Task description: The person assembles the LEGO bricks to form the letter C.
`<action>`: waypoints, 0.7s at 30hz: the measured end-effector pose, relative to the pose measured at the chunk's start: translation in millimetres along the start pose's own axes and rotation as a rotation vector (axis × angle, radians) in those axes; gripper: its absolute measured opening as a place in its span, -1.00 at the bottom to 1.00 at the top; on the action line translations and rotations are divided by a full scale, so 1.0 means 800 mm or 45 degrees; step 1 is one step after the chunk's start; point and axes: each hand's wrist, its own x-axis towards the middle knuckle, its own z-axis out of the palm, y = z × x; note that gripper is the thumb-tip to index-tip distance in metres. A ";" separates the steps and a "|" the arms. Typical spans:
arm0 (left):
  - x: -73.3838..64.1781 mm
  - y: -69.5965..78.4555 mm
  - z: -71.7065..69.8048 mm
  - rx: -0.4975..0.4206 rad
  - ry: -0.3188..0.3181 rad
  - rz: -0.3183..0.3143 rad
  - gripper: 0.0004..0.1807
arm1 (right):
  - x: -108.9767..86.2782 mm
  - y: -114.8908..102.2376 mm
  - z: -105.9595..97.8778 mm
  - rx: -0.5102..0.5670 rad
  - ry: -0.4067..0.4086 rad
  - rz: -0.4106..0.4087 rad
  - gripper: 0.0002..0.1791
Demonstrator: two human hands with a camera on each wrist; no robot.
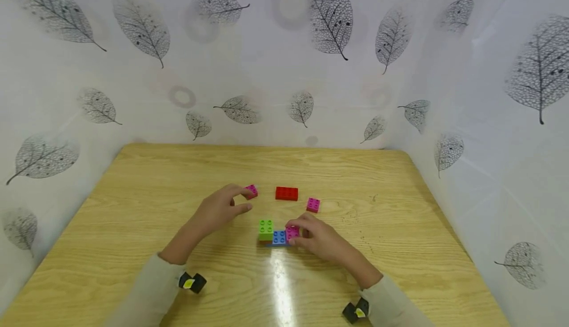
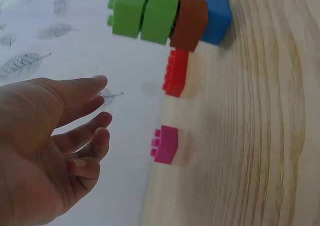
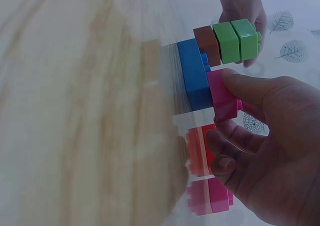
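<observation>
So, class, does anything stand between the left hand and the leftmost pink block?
Nothing visible does. In the left wrist view, only open space separates the left hand from the leftmost pink block. The red block lies to that block's right, and the green blocks stand nearer the person, both out of the way.

Through the head camera I see a yellow-brown, wood-grained tabletop [image 1: 355, 169], its far right corner rounded. A whitish covering [image 1: 262, 60] printed with dark, skeletal leaves [image 1: 331, 18] rises behind it and along both sides; I can't tell whether it is cloth or paper. Among the leaves I make out a faint, greyish-pink ring [image 1: 182, 90]. A narrow white streak of reflected light [image 1: 281, 287] lies on the near part of the wood, and small dark specks [image 1: 362, 238] dot its right half. In my wrist views the wood looks paler.
</observation>
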 end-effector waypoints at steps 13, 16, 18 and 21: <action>0.052 -0.043 -0.001 0.030 -0.005 -0.032 -0.51 | -0.002 -0.002 -0.002 0.005 0.007 0.001 -0.55; 0.060 -0.050 0.000 0.023 -0.009 -0.045 -0.49 | -0.002 -0.003 -0.001 0.007 0.004 -0.006 -0.54; 0.064 -0.054 0.001 0.029 -0.021 -0.048 -0.48 | -0.002 -0.004 -0.001 0.002 0.003 -0.011 -0.54; 0.068 -0.057 0.003 0.024 -0.048 -0.058 -0.47 | -0.002 -0.004 0.000 -0.003 0.001 -0.016 -0.54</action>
